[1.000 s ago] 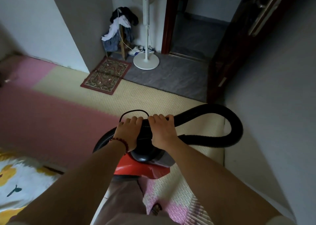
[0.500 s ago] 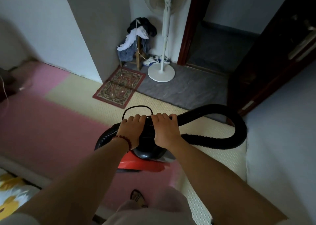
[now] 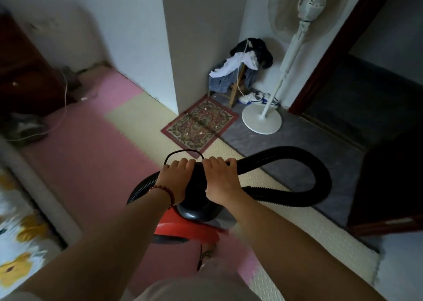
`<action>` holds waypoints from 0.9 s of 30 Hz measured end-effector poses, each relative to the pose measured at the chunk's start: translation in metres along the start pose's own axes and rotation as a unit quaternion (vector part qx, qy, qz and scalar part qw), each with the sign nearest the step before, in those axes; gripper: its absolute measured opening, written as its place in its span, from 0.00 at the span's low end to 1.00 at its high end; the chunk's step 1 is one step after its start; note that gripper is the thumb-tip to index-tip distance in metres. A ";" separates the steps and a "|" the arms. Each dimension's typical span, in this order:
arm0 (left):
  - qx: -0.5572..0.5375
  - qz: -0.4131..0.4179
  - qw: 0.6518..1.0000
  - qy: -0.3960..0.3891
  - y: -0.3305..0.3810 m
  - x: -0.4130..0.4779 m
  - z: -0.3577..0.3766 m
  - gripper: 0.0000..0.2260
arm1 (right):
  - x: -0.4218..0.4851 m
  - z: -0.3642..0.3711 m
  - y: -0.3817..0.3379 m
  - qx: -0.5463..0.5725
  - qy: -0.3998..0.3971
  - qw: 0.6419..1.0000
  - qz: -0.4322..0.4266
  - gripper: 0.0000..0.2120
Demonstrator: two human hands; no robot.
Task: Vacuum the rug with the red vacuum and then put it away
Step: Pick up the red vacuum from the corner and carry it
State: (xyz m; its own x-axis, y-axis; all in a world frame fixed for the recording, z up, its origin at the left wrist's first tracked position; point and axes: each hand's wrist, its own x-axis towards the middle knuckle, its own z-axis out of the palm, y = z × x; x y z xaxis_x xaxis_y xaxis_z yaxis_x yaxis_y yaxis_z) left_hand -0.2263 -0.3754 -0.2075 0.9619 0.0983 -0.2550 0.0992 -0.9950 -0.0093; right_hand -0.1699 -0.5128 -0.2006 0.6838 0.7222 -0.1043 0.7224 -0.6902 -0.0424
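- Floor mats point(image 3: 91, 163), pink and cream, span the room; rug point(image 3: 199, 124) lies at 12 o'clock, flecked with debris.
- Red vacuum point(image 3: 190, 231) hangs centre-frame, well short of the rug.
- Hose point(image 3: 320, 181) loops toward 3 o'clock; judged risk: it snags the fan base point(image 3: 261, 120) or door.
- Left hand point(image 3: 175, 181) and right hand point(image 3: 219, 181) are both curled tight around the vacuum's top handle; a slipping grip would drop it.

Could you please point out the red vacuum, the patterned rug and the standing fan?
red vacuum point(image 3: 183, 231): head view, on its red body below the black top.
patterned rug point(image 3: 199, 123): head view, on the middle of its pattern.
standing fan point(image 3: 261, 121): head view, on its round white base.
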 end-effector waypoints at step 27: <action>-0.090 -0.278 0.956 0.017 -0.316 0.152 -0.034 0.35 | 0.408 -0.042 -0.128 -0.037 0.005 0.958 -0.286 0.23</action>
State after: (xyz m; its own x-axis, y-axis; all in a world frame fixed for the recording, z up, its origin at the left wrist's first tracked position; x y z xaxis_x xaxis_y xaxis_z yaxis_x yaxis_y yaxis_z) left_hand -0.1032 -0.0455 -0.2100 0.7549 0.6149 -0.2283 0.6372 -0.7700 0.0332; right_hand 0.0206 -0.1280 -0.1955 0.1755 0.9816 -0.0752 0.9839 -0.1775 -0.0195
